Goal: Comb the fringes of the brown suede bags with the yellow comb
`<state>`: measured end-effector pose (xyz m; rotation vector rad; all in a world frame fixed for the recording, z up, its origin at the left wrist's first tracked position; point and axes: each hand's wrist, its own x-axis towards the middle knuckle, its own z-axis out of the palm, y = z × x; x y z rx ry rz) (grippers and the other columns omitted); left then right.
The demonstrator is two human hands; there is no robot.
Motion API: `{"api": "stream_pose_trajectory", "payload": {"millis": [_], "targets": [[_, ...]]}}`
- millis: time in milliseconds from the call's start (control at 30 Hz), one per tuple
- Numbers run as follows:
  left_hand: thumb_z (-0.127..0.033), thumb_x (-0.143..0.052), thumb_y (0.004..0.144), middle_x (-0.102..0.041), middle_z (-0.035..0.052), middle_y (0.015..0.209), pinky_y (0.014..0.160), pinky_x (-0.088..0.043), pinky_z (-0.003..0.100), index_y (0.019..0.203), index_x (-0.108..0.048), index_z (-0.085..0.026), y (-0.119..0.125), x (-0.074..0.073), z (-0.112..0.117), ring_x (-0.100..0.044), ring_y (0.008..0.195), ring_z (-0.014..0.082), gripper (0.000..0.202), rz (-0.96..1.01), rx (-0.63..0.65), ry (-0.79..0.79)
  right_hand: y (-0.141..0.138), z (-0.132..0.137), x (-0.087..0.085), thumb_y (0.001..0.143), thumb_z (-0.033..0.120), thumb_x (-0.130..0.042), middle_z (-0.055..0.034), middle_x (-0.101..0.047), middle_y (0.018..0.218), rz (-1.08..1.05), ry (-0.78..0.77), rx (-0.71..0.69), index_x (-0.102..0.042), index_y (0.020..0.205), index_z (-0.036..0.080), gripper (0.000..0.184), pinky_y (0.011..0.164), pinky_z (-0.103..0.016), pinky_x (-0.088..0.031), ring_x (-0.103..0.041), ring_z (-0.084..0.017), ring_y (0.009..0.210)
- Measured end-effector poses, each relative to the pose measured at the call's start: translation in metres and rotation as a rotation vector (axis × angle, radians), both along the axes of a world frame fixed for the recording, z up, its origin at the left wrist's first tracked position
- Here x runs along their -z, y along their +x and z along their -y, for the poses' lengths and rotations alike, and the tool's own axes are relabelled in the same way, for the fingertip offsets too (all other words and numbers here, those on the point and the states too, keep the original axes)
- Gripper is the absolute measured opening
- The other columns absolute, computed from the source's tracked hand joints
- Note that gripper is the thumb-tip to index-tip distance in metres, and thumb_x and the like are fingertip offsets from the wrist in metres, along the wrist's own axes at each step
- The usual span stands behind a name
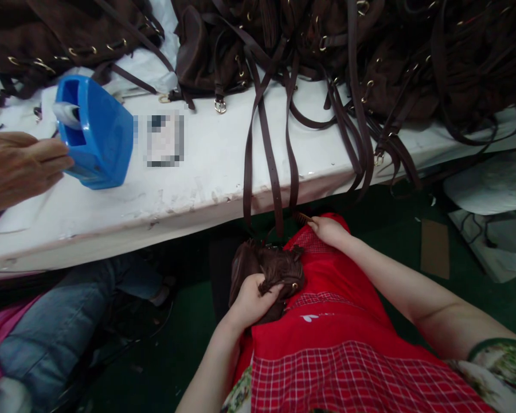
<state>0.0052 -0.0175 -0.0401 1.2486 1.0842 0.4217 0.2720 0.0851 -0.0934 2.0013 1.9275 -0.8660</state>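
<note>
Brown bag: soft dark leather, bunched up on the lap against the red apron, below the table edge.
Left hand: closed tight on the near side of the bag, fingers dug into the gathered leather. Most of the bag lies just beyond the knuckles and a little to the left.
Right hand: lies at the far end of the apron, past the bag and not touching it. The fingers are pinched on a small tan piece with a ridged edge; what it is cannot be told.
Straps: dark brown, hanging over the table edge down towards the bag.
Table: white and scuffed, with a heap of brown bags along its far side.
Tape dispenser: blue, on the left of the table, with another person's hand against it.
Writing: a white mark on the apron is too small to read. A blurred patch on the table is unreadable.
</note>
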Motion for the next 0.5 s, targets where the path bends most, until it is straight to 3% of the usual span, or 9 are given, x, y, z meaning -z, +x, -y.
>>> {"api": "stream_pose_trajectory", "payload": {"millis": [167,300,433,500], "targets": [[-0.042,-0.059,0.079,-0.047,-0.0013,0.058,0.048,-0.032,0.019,0.065,-0.056,-0.011,-0.042,-0.024,-0.014,-0.040,0.053,0.0085,0.034,0.013,0.155,-0.158,-0.019,0.013,-0.013,0.088,0.048,-0.043,0.0053,-0.049,0.051,-0.596,-0.225,0.122,-0.058,0.096,0.014,0.038,0.039,-0.019,-0.030,-0.041,-0.008,0.039],[-0.038,-0.067,0.072,-0.049,-0.0024,0.059,0.050,-0.035,0.017,0.067,-0.057,-0.011,-0.088,-0.048,-0.019,-0.042,0.054,0.0082,0.030,-0.100,0.264,-0.202,-0.055,0.029,-0.018,0.080,0.052,-0.054,0.0062,-0.051,0.055,-0.964,-0.296,0.149,-0.056,0.101,0.013,0.044,0.036,-0.018,-0.029,-0.038,-0.006,0.038],[-0.038,-0.066,0.074,-0.059,0.0007,0.067,0.058,-0.042,0.020,0.078,-0.063,-0.011,-0.105,-0.058,-0.018,-0.051,0.061,0.0117,0.028,-0.119,0.292,-0.212,-0.079,0.033,-0.016,0.075,0.049,-0.062,0.0076,-0.049,0.054,-1.131,-0.324,0.188,-0.055,0.107,0.012,0.049,0.035,-0.017,-0.028,-0.036,-0.004,0.038],[-0.038,-0.063,0.077,-0.064,0.0041,0.077,0.068,-0.046,0.024,0.081,-0.066,-0.011,-0.106,-0.058,-0.021,-0.056,0.072,0.0154,0.027,-0.130,0.258,-0.132,-0.084,0.031,-0.015,0.076,0.049,-0.061,0.0086,-0.046,0.051,-1.137,-0.340,0.196,-0.056,0.105,0.011,0.047,0.034,-0.017,-0.026,-0.034,-0.004,0.036]]}}
